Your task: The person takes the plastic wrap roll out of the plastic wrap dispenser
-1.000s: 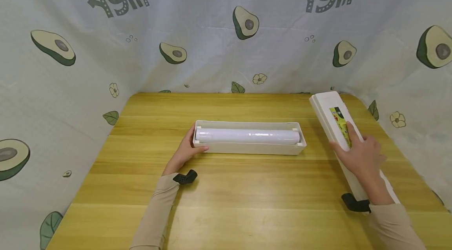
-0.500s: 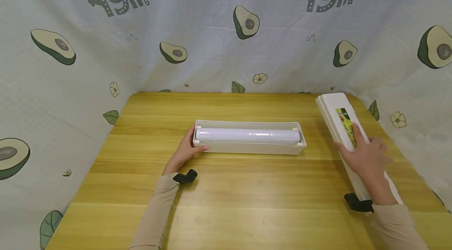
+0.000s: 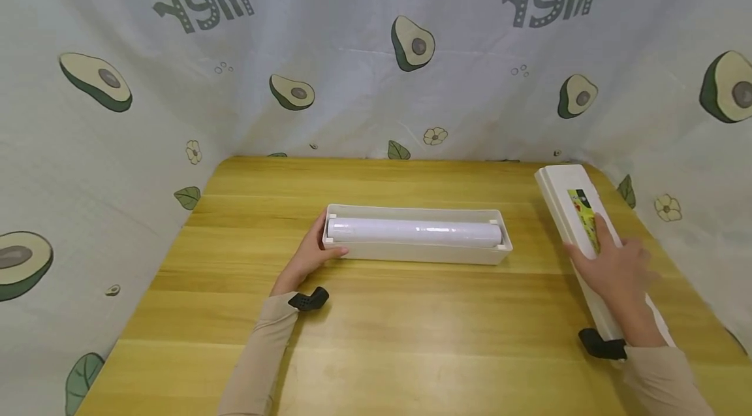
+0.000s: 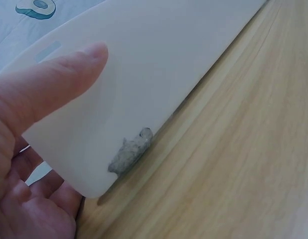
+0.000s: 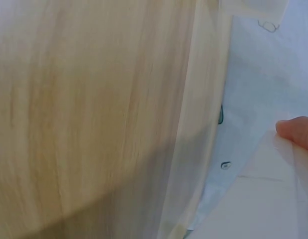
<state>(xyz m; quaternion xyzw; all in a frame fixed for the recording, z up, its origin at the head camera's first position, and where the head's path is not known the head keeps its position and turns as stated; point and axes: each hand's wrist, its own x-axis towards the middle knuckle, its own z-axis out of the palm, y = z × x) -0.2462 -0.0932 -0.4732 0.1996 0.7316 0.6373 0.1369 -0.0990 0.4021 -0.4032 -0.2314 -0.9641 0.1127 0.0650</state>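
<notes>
An uncovered white plastic wrap box (image 3: 411, 254) lies lengthwise mid-table with a roll of plastic wrap (image 3: 414, 232) inside. My left hand (image 3: 309, 258) grips its left end, thumb across the front wall and fingers behind. In the left wrist view, a crumpled grey patch (image 4: 130, 150) sticks near the box's lower corner. At the right, my right hand (image 3: 613, 269) holds the long white lid (image 3: 564, 182), which bears a yellow-green label (image 3: 583, 217). The thumb is at the lid's left edge, the index finger lies by the label, and the other fingers are blurred over the right side.
The wooden table (image 3: 435, 337) runs under everything. A white cloth (image 3: 352, 4) printed with avocados hangs behind it and at both sides. Each wrist wears a black camera mount (image 3: 309, 299). The lid lies slantwise close to the table's right edge.
My right hand has moved the lid a little to the right, away from the box. The left hand and the box stay in place; the head view has shifted slightly.
</notes>
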